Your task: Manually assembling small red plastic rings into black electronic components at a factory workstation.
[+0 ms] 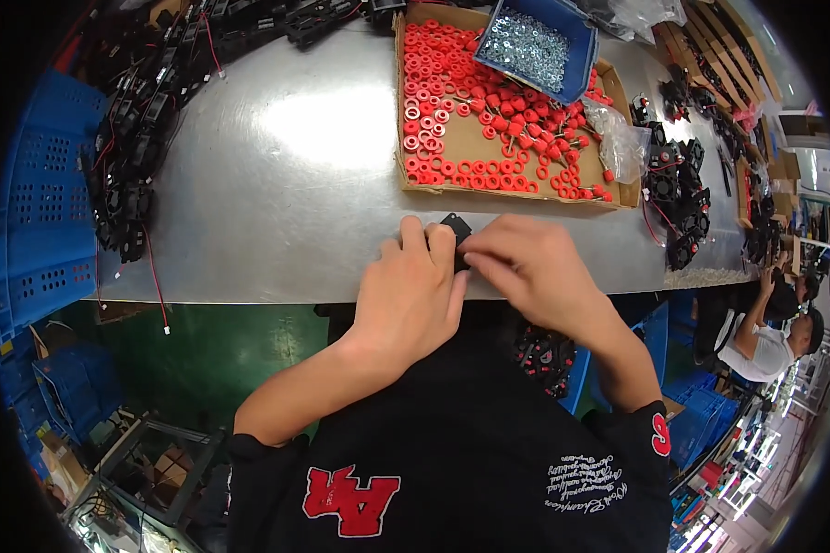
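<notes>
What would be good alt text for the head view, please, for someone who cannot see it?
A person's left hand and right hand hold a small black part at the near edge of a metal table. Beyond lies a cardboard tray of red rings, with a blue bin of metal pieces at its far side.

Left hand [406,288] holds a black part [456,224]; right hand [537,269] apparently pinches it.
</notes>
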A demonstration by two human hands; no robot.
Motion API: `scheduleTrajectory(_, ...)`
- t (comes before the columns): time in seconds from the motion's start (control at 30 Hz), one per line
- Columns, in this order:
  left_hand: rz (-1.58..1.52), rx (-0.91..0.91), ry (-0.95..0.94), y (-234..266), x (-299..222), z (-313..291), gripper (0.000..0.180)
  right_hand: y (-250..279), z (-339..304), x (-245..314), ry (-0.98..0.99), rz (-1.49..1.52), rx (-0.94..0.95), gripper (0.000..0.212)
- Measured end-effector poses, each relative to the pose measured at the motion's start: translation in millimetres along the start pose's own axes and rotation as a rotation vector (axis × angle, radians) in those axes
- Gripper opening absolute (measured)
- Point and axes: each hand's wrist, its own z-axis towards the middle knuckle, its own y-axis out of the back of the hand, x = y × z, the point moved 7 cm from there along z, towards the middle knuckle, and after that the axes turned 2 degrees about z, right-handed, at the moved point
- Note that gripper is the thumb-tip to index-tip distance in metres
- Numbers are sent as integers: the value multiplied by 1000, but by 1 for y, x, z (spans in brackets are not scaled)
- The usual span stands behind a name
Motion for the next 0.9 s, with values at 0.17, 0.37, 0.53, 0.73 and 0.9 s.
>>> scheduleTrajectory(0.17,12,-34,-41,1,-1,0,38,-19,4,-44,-696,696,262,12)
scheduleTrajectory(0.37,52,-36,-35,-1,-3,-2,38,-30,-8,-59,-860,946,302,11)
scheduleTrajectory(0.53,45,-42,-49,-1,-1,-3,38,-37,-17,-53,-880,976,263,13)
scheduleTrajectory(0.73,42,-71,-46,0,-1,-2,38,-29,-29,-34,-490,510,-265,11)
scheduleTrajectory(0.9,34,-71,-49,0,0,-1,37,-16,-24,5,-56,-48,-354,14)
